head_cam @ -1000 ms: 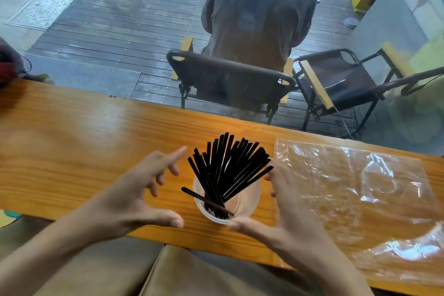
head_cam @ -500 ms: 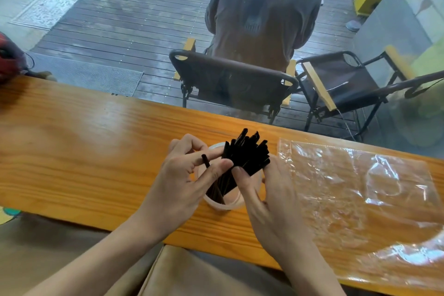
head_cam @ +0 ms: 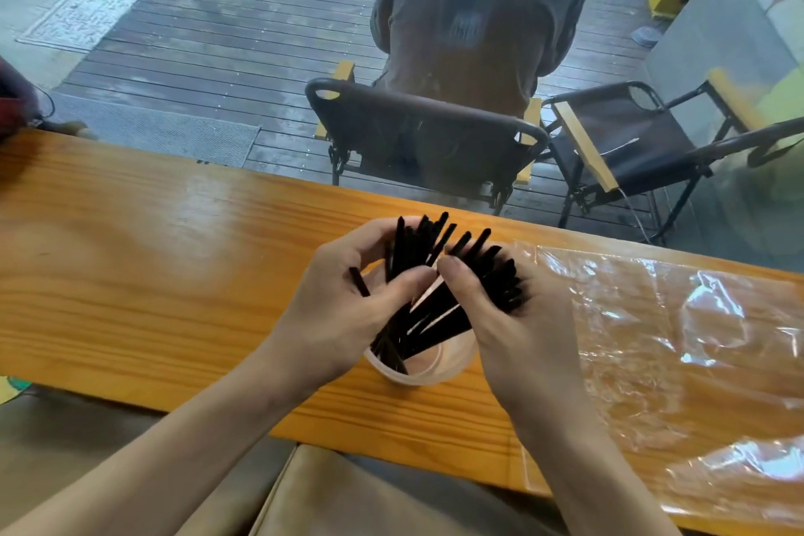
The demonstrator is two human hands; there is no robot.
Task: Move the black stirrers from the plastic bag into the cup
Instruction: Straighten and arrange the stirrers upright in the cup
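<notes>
A bundle of black stirrers stands in a clear plastic cup on the wooden counter. My left hand wraps the bundle from the left, thumb pressed on it, with one stirrer poking out between its fingers. From the right, my right hand grips the same bundle, thumb meeting the left thumb. The stirrers' tops fan out above both hands. The clear plastic bag lies flat on the counter to the right; I see no stirrers inside it.
Beyond the counter's far edge, through glass, a person sits on a dark folding chair on a wet wooden deck. A second folding chair stands to its right. A tan cushion lies below the counter's near edge.
A second ago both hands were open on either side of the cup with the stirrers fanned loose. They closed onto the bundle, and since then the stirrers have splayed out more between them.
</notes>
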